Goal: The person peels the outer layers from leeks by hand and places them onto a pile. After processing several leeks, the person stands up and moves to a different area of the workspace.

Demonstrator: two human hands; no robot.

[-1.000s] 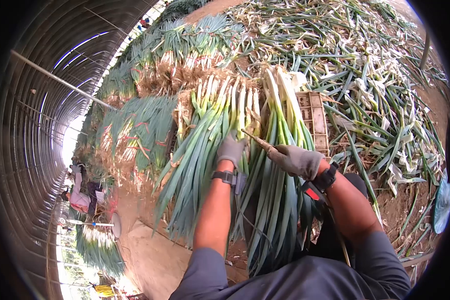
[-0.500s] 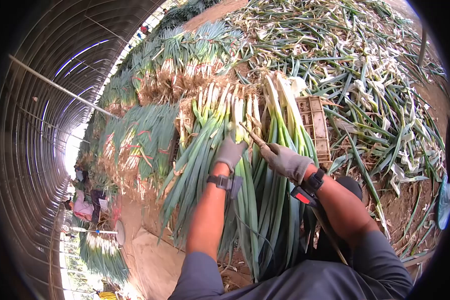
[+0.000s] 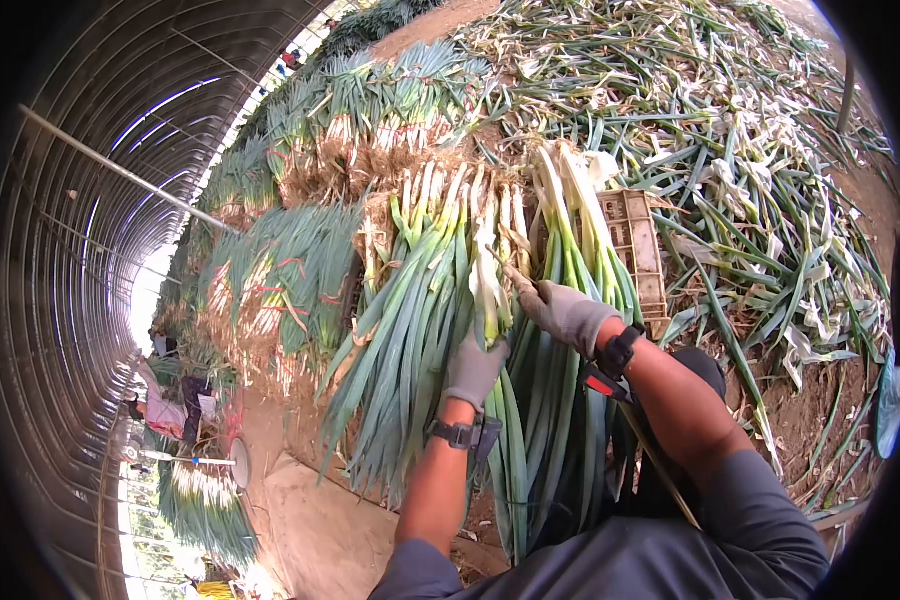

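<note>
Our gloved left hand (image 3: 473, 368) has slid nearer along the green onions (image 3: 490, 300), fingers pinching one stalk, while our right hand (image 3: 562, 312) grips a knife (image 3: 511, 272).

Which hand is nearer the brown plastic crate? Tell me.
Right. The right hand sits just left of the crate; the left hand is lower and farther left, gripping the green onions.

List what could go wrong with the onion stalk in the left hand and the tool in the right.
1. The right hand holds a thin pointed tool close to the left hand, so a slip might jab the glove.
2. The pale stalk gripped by the left hand bends at its top and may snap or tear.
3. Loose leaves litter the ground and could snag a foot.
</note>
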